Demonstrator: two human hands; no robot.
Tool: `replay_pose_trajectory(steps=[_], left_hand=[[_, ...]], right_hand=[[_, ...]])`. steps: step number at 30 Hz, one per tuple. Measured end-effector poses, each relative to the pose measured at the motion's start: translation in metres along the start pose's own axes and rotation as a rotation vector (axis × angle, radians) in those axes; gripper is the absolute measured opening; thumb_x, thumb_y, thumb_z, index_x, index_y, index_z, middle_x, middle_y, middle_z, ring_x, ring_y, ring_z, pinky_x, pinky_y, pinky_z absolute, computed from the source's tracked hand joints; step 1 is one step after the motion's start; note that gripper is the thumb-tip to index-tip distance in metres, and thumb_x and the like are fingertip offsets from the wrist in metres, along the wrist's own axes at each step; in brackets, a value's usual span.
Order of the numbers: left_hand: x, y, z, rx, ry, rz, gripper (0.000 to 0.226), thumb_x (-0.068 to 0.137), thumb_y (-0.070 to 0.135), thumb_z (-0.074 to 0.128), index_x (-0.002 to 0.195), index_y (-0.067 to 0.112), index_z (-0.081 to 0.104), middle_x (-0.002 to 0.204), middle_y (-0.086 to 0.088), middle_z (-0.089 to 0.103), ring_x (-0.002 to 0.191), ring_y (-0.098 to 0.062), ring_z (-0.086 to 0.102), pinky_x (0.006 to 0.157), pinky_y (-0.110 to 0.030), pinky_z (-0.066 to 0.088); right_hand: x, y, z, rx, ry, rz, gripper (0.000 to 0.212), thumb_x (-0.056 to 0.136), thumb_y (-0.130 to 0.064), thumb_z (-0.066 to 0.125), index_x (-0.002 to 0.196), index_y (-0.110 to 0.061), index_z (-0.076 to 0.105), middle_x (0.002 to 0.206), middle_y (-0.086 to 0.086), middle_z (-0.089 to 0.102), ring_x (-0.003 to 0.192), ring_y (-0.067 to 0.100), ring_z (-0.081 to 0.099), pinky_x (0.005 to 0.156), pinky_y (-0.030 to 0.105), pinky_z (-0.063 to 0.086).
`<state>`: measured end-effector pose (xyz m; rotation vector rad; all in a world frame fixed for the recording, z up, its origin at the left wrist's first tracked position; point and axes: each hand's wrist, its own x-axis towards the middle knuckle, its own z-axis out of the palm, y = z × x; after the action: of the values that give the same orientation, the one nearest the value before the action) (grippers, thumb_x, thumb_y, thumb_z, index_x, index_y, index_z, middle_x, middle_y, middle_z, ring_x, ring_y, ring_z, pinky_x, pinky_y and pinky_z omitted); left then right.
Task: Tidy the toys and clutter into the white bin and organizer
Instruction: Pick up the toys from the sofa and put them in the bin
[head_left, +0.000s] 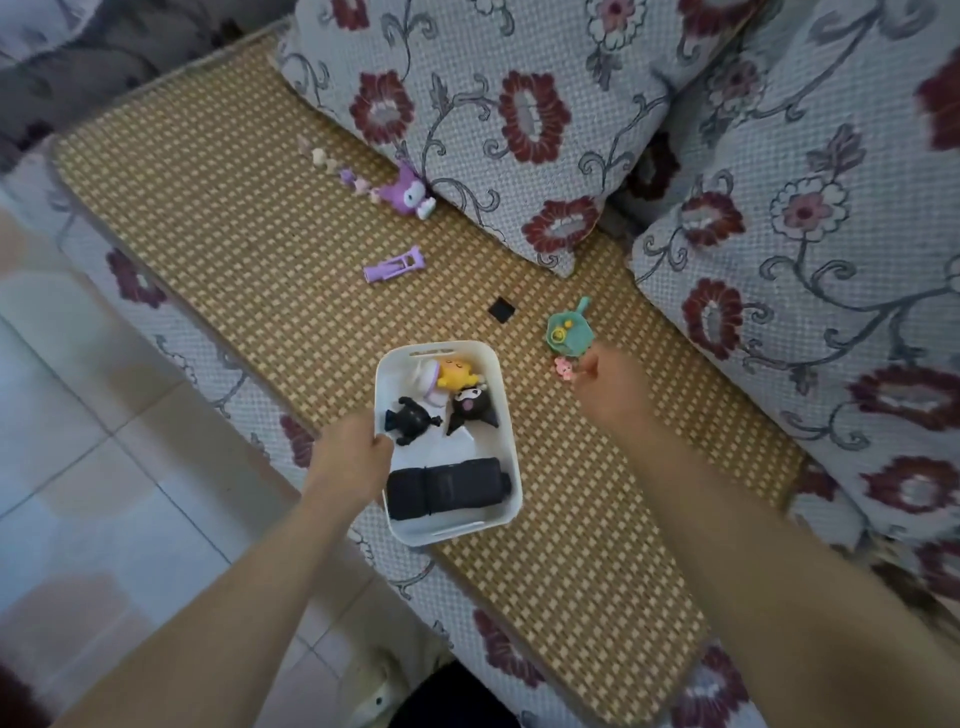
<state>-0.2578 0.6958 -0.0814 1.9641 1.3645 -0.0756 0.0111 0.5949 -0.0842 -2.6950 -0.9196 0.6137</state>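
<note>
A white bin (506, 415) sits on a woven mat on the sofa seat. Inside lie a yellow figure (453, 373), two black figures (410, 418) and a black folded case (447, 487). My left hand (353, 452) grips the bin's left rim. My right hand (613, 387) is to the right of the bin, its fingers pinched on a small pink toy (562, 368). Just beyond it lies a green toy pan (570, 330). Farther off on the mat lie a small black square (501, 310), a purple clip-like piece (392, 266) and a purple plush figure (408, 195) with a string of small charms (332, 165).
Flowered cushions (493, 104) line the back and right side of the woven mat (234, 234). A tiled floor (104, 441) lies to the left, beyond the sofa's front edge.
</note>
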Motion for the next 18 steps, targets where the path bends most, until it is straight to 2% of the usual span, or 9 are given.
replay_pose_trajectory(steps=[3, 6, 9, 11, 14, 16, 18], left_hand=[[0.025, 0.004, 0.011, 0.016, -0.037, 0.024, 0.029, 0.083, 0.003, 0.043, 0.059, 0.015, 0.033, 0.055, -0.003, 0.039, 0.058, -0.025, 0.04, 0.05, -0.031, 0.025], [0.048, 0.007, 0.024, 0.034, -0.052, 0.032, 0.025, 0.084, 0.004, 0.044, 0.062, 0.011, 0.037, 0.054, -0.003, 0.04, 0.051, -0.021, 0.037, 0.046, -0.03, 0.023], [0.065, 0.012, 0.032, 0.068, -0.074, 0.004, 0.026, 0.087, 0.006, 0.045, 0.062, 0.01, 0.037, 0.054, -0.004, 0.039, 0.049, -0.017, 0.034, 0.045, -0.03, 0.021], [0.075, 0.015, 0.036, 0.054, -0.09, 0.01, 0.025, 0.087, 0.007, 0.044, 0.063, 0.009, 0.038, 0.054, -0.006, 0.04, 0.051, -0.022, 0.036, 0.045, -0.03, 0.022], [0.086, 0.021, 0.037, 0.028, -0.111, 0.005, 0.02, 0.088, 0.007, 0.043, 0.068, 0.005, 0.042, 0.055, -0.007, 0.041, 0.05, -0.022, 0.035, 0.046, -0.03, 0.023], [0.094, 0.027, 0.038, 0.009, -0.114, -0.013, 0.021, 0.088, 0.007, 0.043, 0.068, 0.005, 0.042, 0.056, -0.007, 0.042, 0.051, -0.022, 0.035, 0.046, -0.029, 0.022], [0.097, 0.033, 0.036, 0.01, -0.118, -0.032, 0.025, 0.088, 0.007, 0.043, 0.063, 0.009, 0.04, 0.055, -0.006, 0.043, 0.05, -0.021, 0.036, 0.045, -0.029, 0.023]], right_hand=[[0.025, 0.011, 0.03, 0.075, 0.01, 0.083, 0.028, 0.086, -0.012, 0.064, 0.11, -0.001, 0.055, 0.105, 0.019, 0.064, 0.099, 0.035, 0.061, 0.078, 0.033, 0.045], [0.048, 0.017, 0.057, 0.11, -0.012, 0.149, 0.057, 0.083, -0.014, 0.068, 0.132, -0.002, 0.041, 0.125, 0.019, 0.055, 0.113, 0.036, 0.056, 0.091, 0.035, 0.044], [0.062, 0.022, 0.077, 0.096, -0.008, 0.193, 0.07, 0.081, -0.017, 0.071, 0.138, -0.001, 0.034, 0.134, 0.02, 0.047, 0.12, 0.035, 0.052, 0.099, 0.038, 0.042], [0.068, 0.027, 0.083, 0.061, -0.015, 0.218, 0.063, 0.084, -0.019, 0.068, 0.136, -0.001, 0.036, 0.131, 0.02, 0.049, 0.117, 0.035, 0.053, 0.097, 0.039, 0.044], [0.075, 0.034, 0.081, 0.058, -0.029, 0.189, 0.033, 0.092, -0.018, 0.055, 0.121, -0.002, 0.048, 0.116, 0.021, 0.058, 0.101, 0.035, 0.059, 0.082, 0.038, 0.049], [0.081, 0.035, 0.071, 0.079, -0.034, 0.169, 0.022, 0.093, -0.019, 0.054, 0.109, -0.004, 0.053, 0.101, 0.016, 0.063, 0.092, 0.033, 0.061, 0.072, 0.032, 0.045], [0.081, 0.033, 0.057, 0.145, -0.012, 0.154, 0.012, 0.09, -0.019, 0.059, 0.093, -0.009, 0.053, 0.083, 0.007, 0.06, 0.079, 0.027, 0.059, 0.065, 0.027, 0.038]])
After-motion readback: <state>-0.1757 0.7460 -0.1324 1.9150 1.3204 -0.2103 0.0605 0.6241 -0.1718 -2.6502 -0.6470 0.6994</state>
